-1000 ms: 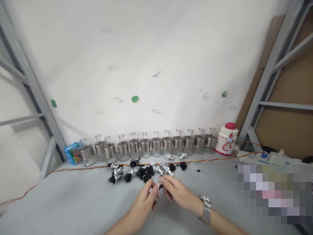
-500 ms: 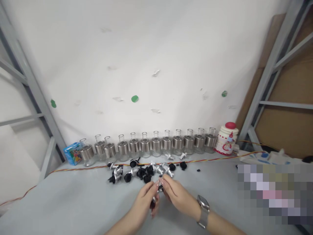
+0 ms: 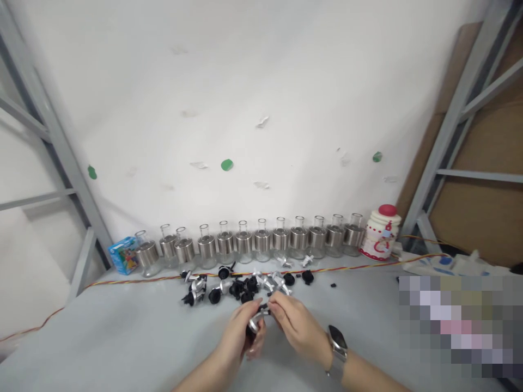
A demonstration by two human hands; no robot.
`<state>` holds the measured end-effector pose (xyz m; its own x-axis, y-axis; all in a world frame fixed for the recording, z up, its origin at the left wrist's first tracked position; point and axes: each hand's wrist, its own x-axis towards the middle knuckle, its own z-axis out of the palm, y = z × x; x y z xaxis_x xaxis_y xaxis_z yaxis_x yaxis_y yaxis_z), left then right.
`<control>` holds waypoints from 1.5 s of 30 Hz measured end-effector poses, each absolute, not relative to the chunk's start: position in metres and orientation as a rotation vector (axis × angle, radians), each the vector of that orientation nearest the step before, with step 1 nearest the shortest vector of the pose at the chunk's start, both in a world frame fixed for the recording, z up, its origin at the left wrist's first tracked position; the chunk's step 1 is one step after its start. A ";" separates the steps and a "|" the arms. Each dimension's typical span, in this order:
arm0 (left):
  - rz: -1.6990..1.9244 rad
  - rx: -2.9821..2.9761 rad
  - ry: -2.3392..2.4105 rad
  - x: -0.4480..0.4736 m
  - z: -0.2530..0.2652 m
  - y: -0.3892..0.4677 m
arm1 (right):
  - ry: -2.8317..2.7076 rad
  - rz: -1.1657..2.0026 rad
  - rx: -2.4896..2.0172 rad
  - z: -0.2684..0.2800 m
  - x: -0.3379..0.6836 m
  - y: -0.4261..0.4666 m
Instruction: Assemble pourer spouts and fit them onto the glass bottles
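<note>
My left hand (image 3: 242, 326) is wrapped round a silver and black bottle pour spout (image 3: 254, 324). At the spout's upper right end, my right hand (image 3: 292, 321) pinches a black tip with thumb and forefinger; whether that tip is a separate small piece cannot be told. Part of the spout is hidden by the left fingers. Just beyond the hands lies a loose pile of similar silver and black pour spouts (image 3: 215, 294), with round black stoppers (image 3: 308, 277) at its right.
Several glass bottles with steel sleeves (image 3: 262, 238) stand in a row along the white wall. A blue box (image 3: 123, 256) is at the left end, a red-lidded jar (image 3: 379, 234) at the right. A twisted cable (image 3: 339, 267) crosses the table (image 3: 122, 337).
The hands have drawn slightly apart, and the left has turned so that more of the spout's silver body shows. The view has shifted a little.
</note>
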<state>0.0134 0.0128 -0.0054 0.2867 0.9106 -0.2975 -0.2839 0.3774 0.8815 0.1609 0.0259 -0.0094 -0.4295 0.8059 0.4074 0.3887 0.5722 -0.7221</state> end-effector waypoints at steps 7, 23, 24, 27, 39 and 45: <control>0.975 0.814 0.876 -0.012 0.009 0.026 | -1.730 0.995 -0.975 -0.009 0.164 0.028; 1.396 1.156 1.358 -0.033 0.013 0.044 | -1.814 1.185 -0.751 0.015 0.182 0.025; 1.466 1.313 1.520 -0.040 0.018 0.045 | -1.764 1.223 -0.639 0.024 0.189 0.026; 1.432 1.852 1.952 -0.060 0.029 0.048 | -1.649 1.154 -0.583 0.037 0.202 0.029; 1.124 2.624 2.425 -0.063 0.000 0.058 | -2.439 -0.069 -1.436 -0.002 0.169 0.033; 0.891 2.758 1.647 -0.039 -0.007 0.047 | -2.436 -0.097 -1.466 0.002 0.170 0.034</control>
